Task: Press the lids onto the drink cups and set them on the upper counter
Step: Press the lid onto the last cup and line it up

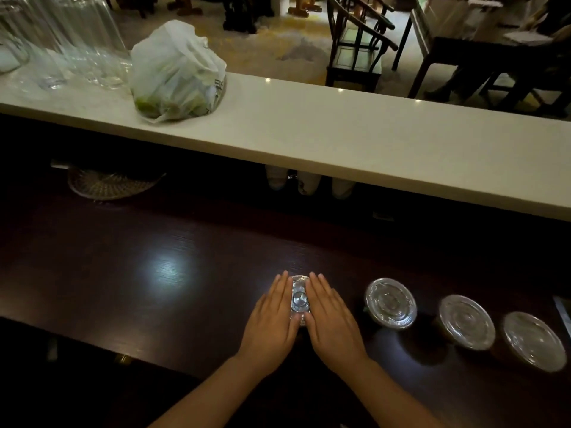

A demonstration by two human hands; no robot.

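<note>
Dim, counter glare, blurred warped edges

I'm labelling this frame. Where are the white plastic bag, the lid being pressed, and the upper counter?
plastic bag (pixel 177 72): head view, bulging middle.
lid (pixel 299 299): head view, centre, between the hands.
upper counter (pixel 355 134): head view, bare top.

A white plastic bag (pixel 177 72) (something green inside) sits near the ledge's left end, beside clear glassware (pixel 77 41); chairs (pixel 358 47) stand beyond.

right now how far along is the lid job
Early. Both hands lie flat on the lid of one cup. Three cups to the right wear lids; whether pressed tight, I cannot tell. No cup stands on the upper counter yet.
</note>
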